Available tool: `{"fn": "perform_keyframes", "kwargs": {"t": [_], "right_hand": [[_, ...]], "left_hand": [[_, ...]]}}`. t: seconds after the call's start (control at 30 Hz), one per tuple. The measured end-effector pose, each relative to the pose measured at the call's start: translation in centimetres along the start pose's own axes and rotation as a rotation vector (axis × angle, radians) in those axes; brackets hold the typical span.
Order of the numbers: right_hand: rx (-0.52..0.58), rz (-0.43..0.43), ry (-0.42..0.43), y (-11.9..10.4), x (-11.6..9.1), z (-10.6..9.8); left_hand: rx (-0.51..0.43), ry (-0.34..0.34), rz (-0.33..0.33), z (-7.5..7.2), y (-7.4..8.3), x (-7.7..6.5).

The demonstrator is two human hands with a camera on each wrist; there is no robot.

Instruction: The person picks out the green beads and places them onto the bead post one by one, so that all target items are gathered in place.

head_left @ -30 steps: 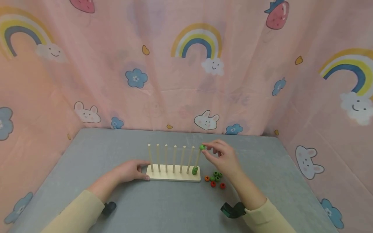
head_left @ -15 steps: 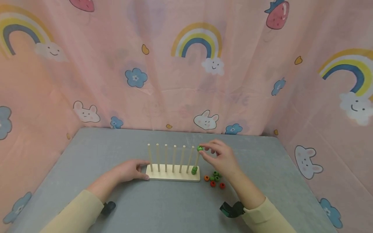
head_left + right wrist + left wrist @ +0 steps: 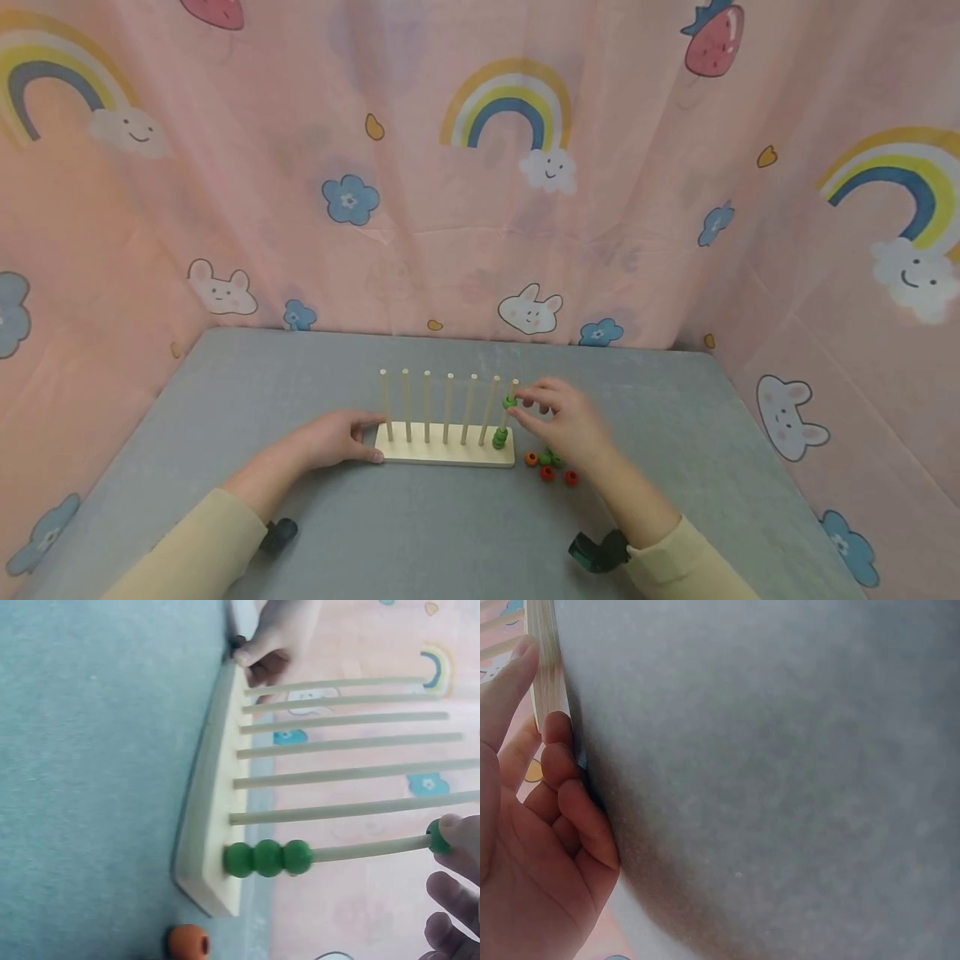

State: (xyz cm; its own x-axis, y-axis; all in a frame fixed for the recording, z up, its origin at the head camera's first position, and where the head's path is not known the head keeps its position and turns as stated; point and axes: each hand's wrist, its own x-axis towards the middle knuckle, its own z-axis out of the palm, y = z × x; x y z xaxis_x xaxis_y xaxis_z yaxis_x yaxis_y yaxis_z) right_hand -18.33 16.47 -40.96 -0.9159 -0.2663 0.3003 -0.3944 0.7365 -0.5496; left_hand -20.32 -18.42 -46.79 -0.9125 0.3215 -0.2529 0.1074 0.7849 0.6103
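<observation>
On the grey table [image 3: 420, 533], between both hands, stands a pale oblong wooden board with upright pegs [image 3: 446, 452]. The left hand [image 3: 337, 437] grips its nearer end. The right hand [image 3: 564, 425] pinches a round green bead [image 3: 509, 402] around its nearest peg [image 3: 367, 849], above three stacked green beads [image 3: 268, 859]. Loose orange, red and green beads [image 3: 531, 459] lie below that hand.
</observation>
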Motion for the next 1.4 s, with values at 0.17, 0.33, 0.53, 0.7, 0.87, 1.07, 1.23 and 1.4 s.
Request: {"fn": "perform_keyframes", "kwargs": {"t": [0.17, 0.33, 0.53, 0.7, 0.87, 1.07, 1.23, 1.4], "right_hand": [[-0.026, 0.028, -0.055, 0.8, -0.4, 1.2], [-0.033, 0.077, -0.108, 1.6, -0.6, 2.3], [-0.075, 0.082, -0.137, 2.3, -0.8, 3.4], [-0.078, 0.093, -0.134, 2.4, -0.9, 3.7], [-0.063, 0.108, -0.146, 2.3, -0.8, 3.5], [-0.041, 0.135, -0.172, 2.4, -0.8, 3.1], [-0.045, 0.131, -0.189, 3.1, -0.9, 2.3], [-0.058, 0.102, -0.192, 4.3, -1.4, 0.8]], "left_hand": [[0.008, -0.001, 0.006, 0.0, 0.0, 0.0], [0.010, 0.004, -0.002, 0.0, -0.1, 0.1], [0.017, 0.000, 0.006, 0.1, -0.2, 0.2], [0.017, -0.003, 0.013, 0.1, -0.3, 0.2], [0.017, 0.004, 0.003, 0.1, -0.3, 0.3], [0.016, 0.010, 0.001, 0.1, -0.3, 0.2], [0.014, 0.006, 0.001, 0.2, -0.3, 0.1], [0.015, 0.006, 0.005, 0.2, -0.4, 0.2]]}}
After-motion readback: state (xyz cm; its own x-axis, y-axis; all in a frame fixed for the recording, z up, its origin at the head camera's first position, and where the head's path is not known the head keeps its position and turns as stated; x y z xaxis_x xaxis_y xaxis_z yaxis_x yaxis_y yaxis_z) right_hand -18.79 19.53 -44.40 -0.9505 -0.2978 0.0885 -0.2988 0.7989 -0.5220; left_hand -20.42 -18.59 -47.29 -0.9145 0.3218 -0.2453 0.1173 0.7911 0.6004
